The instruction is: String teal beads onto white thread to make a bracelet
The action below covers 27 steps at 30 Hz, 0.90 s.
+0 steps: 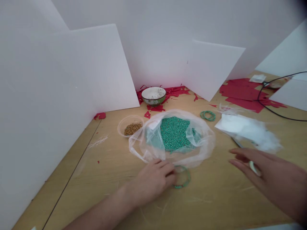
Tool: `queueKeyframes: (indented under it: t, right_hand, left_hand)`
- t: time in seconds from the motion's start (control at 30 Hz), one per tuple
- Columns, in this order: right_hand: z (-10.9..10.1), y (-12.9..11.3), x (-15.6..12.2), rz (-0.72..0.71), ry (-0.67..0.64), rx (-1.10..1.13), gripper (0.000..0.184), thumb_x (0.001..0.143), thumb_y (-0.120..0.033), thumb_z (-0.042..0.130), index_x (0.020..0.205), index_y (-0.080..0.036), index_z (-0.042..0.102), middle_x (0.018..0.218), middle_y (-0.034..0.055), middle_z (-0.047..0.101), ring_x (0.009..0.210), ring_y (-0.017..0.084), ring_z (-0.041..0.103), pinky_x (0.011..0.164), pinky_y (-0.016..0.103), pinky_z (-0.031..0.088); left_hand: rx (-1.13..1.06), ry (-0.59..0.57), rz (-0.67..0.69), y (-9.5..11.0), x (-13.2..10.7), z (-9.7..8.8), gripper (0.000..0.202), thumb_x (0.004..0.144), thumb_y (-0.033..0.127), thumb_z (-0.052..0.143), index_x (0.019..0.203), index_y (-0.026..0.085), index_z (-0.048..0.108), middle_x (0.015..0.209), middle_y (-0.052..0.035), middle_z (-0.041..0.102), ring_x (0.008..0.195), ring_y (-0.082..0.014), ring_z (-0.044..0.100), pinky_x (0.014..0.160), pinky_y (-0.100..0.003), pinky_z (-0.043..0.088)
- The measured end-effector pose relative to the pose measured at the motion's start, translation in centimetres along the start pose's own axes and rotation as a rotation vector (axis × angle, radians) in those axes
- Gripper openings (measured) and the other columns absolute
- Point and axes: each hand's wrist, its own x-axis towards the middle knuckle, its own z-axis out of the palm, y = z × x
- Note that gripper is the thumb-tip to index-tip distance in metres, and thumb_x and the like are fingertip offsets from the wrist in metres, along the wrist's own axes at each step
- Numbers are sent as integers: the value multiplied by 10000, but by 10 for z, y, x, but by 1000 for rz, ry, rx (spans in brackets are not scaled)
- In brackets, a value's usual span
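My left hand point(153, 179) lies at the near edge of a clear plastic bag point(140, 150), its curled fingers over the left side of a green bead bracelet point(184, 177). The bag holds a heap of small green beads point(174, 133). To the right, my right hand point(259, 172) hangs above the table with fingers slightly apart. A pale green item point(254, 167) shows among its fingers, too blurred to identify. Nearest that hand are a crumpled white sheet point(247, 129) and a thin metal tool point(236, 142), partly hidden beneath the sheet.
Behind the bag stand a clear dish of brown beads point(122, 126) and a white-filled ceramic bowl point(153, 96). A coil of green bead strands point(207, 115) lies nearby. Red paper scraps point(242, 92), a black wire point(261, 95) and white boards point(96, 67) border the wooden table point(103, 159).
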Motion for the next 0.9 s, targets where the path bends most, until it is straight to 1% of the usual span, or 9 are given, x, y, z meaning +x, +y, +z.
queueKeyframes:
  t: [0.1,0.2,0.3,0.4,0.47,0.57,0.73,0.83,0.9]
  right_hand:
    - [-20,-63,8,-168,-135,341,233,903,-444,535,1035,-291,650,1052,52,717,921,248,685,798,382,540]
    - [-29,-111,19,-253,-362,682,214,904,-361,560,1102,-287,596,1139,35,674,1058,225,635,849,348,538]
    - [-23,-138,31,-237,-426,970,173,872,-226,601,1031,-255,539,1029,16,658,978,180,644,841,309,540]
    - [-9,-149,40,-232,-448,1211,147,882,-152,560,972,-237,480,899,-3,619,838,138,647,726,252,548]
    - [-2,-151,44,-243,-467,1239,120,908,-141,512,981,-231,478,864,0,606,756,125,629,629,224,525]
    - [1,-151,47,-276,-421,1098,83,918,-157,506,970,-222,515,793,-6,595,660,114,577,537,207,463]
    - [3,-154,48,-331,-332,946,54,891,-188,563,927,-228,562,772,-22,608,624,99,561,515,188,446]
    - [7,-157,49,-377,-236,892,46,885,-207,586,922,-235,582,759,-28,614,595,96,553,486,190,424]
    - [9,-157,50,-442,-141,862,63,878,-189,603,923,-233,603,761,-26,623,611,100,561,520,208,436]
  left_hand:
    - [-347,116,-120,5,4,-16,115,955,189,478,951,184,592,1141,-42,607,1073,-178,539,941,-315,390]
    - [-706,251,-252,15,5,-38,110,963,198,455,991,189,561,1057,-27,612,1012,-149,544,918,-292,400]
    - [-992,367,-383,22,6,-50,150,973,288,456,930,176,545,881,-13,588,849,-130,538,784,-262,422]
    - [-1191,452,-417,21,6,-50,186,955,336,496,894,165,535,788,1,533,742,-118,498,688,-253,406]
    - [-1243,481,-435,19,5,-49,192,946,347,517,898,163,541,766,9,510,699,-107,464,642,-242,380]
    - [-1261,505,-469,15,1,-50,182,940,338,532,895,163,549,755,14,499,685,-99,435,618,-234,349]
    - [-1252,486,-509,11,-3,-52,206,940,358,521,893,161,560,809,-10,524,751,-120,459,660,-249,370]
    - [-1253,490,-518,10,-4,-50,209,938,361,527,892,161,568,761,9,501,690,-100,433,618,-232,362]
    - [-1274,492,-535,9,-5,-49,219,930,374,542,888,161,569,725,18,495,650,-92,425,581,-223,352]
